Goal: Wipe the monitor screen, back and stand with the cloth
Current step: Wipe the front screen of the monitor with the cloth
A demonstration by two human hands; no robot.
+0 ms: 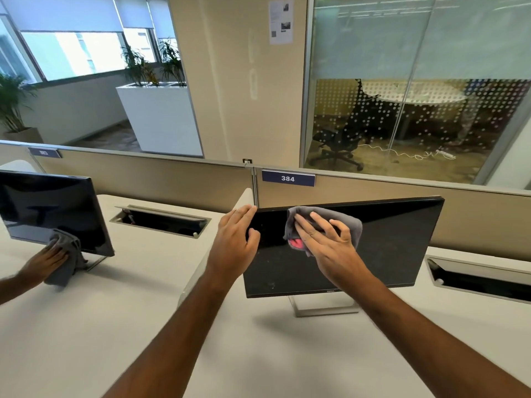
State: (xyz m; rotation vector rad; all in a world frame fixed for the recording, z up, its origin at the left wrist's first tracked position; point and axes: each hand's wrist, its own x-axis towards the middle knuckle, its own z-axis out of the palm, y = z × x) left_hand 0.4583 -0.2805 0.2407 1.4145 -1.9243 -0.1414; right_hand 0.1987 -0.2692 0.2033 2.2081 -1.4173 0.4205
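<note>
Pressing flat, the right hand (324,242) has its fingers straight and spread on the cloth (349,225), pinning it against the screen (388,242) near the top edge, at about 11 o'clock from the panel's middle. Nothing is pinched there; the palm and fingers simply bear on the fabric. At 9 o'clock from it, the left hand (237,237) clamps the monitor's upper left corner, fingers laid over the top edge and thumb bent onto the front, so it is closed on the panel itself.

The cloth is grey, soft and limp, bunched in folds with a pink patch showing under the palm; it should follow the glass under light pressure and slide easily. A flat, open hand suits it better than a fist.

The monitor looks thin, stiff and fairly light, perched on a slim open-frame stand (324,305) at 6 o'clock below the panel. The glossy screen is probably fragile under a hard push and likely to rock or swivel on so narrow a foot, so bracing it by the edge or corner, as the left hand does, seems the right hold; fingers on the glass would leave marks. Specks show on the lower left of the screen, so much wiping likely remains, and the back is hidden from view.

The desk (86,326) spreads outward from the stand, and at 9 o'clock another person's hand (47,264) holds a cloth at a second monitor (51,211)
</note>
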